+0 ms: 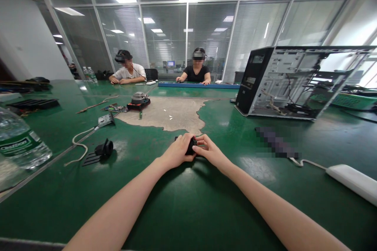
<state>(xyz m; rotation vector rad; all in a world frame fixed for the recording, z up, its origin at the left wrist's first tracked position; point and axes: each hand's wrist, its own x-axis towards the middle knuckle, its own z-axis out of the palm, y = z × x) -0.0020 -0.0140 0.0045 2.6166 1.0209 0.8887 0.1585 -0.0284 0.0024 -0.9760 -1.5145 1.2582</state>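
Both of my hands meet over the green table [188,200], around a small black part [191,147]. Its exact kind is hard to make out, since fingers cover much of it. My left hand [178,150] wraps over its left side. On the right, my right hand [209,150] pinches its near edge between thumb and fingers. Further left lies a black plastic piece [104,149] with a round opening and slatted fins. Behind that piece rests a small metal bracket [105,120] with a pale cable [79,141] attached.
An open computer case [250,82] stands at the right. A water bottle [22,141] is at the left edge, a white power strip [353,180] at the right. Past a bare worn patch [179,111] is a heatsink fan [139,100]. Two people [197,70] sit across the table.
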